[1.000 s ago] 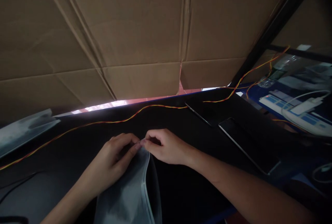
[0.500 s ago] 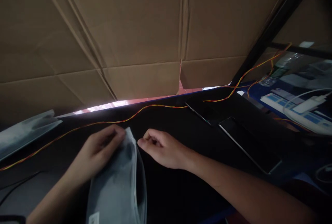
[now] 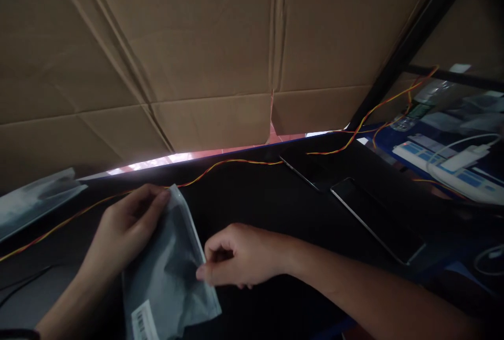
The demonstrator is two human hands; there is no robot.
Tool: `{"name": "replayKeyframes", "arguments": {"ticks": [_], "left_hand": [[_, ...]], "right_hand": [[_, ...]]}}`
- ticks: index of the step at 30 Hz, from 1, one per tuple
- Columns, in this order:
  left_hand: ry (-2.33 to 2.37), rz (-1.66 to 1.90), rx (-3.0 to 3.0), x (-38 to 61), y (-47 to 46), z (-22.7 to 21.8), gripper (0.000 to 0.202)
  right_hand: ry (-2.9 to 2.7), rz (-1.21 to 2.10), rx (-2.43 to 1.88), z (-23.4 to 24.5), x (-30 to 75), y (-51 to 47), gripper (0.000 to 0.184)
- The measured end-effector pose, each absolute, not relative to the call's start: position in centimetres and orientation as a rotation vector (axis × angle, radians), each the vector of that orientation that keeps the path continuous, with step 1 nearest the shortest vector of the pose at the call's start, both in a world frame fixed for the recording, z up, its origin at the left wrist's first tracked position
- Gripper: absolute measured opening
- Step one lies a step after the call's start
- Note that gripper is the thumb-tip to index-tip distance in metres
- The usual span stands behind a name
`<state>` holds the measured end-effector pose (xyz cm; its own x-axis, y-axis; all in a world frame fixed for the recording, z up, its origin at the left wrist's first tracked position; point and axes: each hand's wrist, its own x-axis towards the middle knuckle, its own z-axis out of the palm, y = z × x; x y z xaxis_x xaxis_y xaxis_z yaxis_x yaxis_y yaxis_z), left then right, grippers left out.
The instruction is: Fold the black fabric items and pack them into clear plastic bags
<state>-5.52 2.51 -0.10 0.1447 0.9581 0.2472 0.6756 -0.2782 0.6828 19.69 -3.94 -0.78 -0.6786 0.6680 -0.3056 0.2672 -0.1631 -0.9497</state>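
Observation:
A translucent grey zip bag [image 3: 169, 272] with a white barcode label [image 3: 144, 321] is held tilted above the dark table. My left hand [image 3: 132, 224] pinches its upper corner between thumb and fingers. Along the bag's right edge, where the pale zip strip runs, my right hand [image 3: 236, 256] has its thumb and curled fingers closed on the edge. The bag's mouth looks flat and pressed together. Whether anything lies inside cannot be made out.
Two dark phone-like slabs [image 3: 376, 219] lie on the table [image 3: 244, 198] at right. A red-yellow twisted wire [image 3: 220, 162] crosses behind the hands. Another plastic bag [image 3: 39, 198] lies at far left. A power strip [image 3: 441, 164] and bottle [image 3: 417, 104] stand at right; cardboard [image 3: 197, 41] rises behind.
My right hand has moved down along the bag's edge and now grips it. The bag's gaping side has flattened. My left hand has shifted left with the bag's corner.

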Motion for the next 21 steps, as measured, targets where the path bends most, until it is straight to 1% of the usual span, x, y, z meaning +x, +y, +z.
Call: {"name": "replayKeyframes", "arguments": {"ticks": [2, 3, 6, 8, 10, 12, 14, 15, 17, 19, 21], "left_hand": [[1.572, 0.898, 2.039, -6.0, 2.9, -0.2, 0.033], [1.555, 0.87, 2.064, -6.1, 3.1, -0.3, 0.033], [1.478, 0.777, 2.209, -6.1, 3.7, -0.5, 0.032], [1.454, 0.735, 2.371, -6.0, 3.9, -0.2, 0.032], [1.458, 0.718, 2.562, -5.7, 3.2, 0.3, 0.038], [1.465, 0.65, 2.724, -5.3, 1.3, 0.5, 0.049], [1.445, 0.5, 2.822, -4.7, -1.7, -0.1, 0.06], [1.429, 0.424, 2.856, -4.5, -3.4, -0.8, 0.066], [1.375, 0.337, 2.977, -4.6, -6.5, -2.6, 0.076], [1.385, 0.325, 3.063, -6.0, -8.5, -4.8, 0.084], [1.438, 0.295, 3.048, -9.1, -9.3, -6.6, 0.084]], "right_hand": [[-1.889, 2.112, -1.01, -0.5, 20.1, -3.9, 0.035], [-1.95, 2.154, -1.002, -0.3, 20.3, -3.8, 0.035], [-2.11, 2.206, -0.978, 0.4, 20.8, -3.3, 0.029], [-2.165, 2.147, -0.966, 0.7, 21.1, -3.0, 0.03], [-2.157, 1.888, -1.037, 0.7, 21.3, -2.6, 0.038], [-2.146, 1.401, -1.187, 0.3, 21.5, -2.2, 0.045], [-2.135, 0.941, -1.308, -0.4, 21.6, -1.9, 0.045], [-2.135, 0.783, -1.346, -0.7, 21.7, -1.7, 0.042], [-2.142, 0.632, -1.375, -1.2, 21.8, -1.5, 0.035], [-2.177, 0.603, -1.358, -1.5, 21.9, -1.4, 0.029], [-2.225, 0.569, -1.33, -1.6, 21.8, -1.5, 0.026]]}}
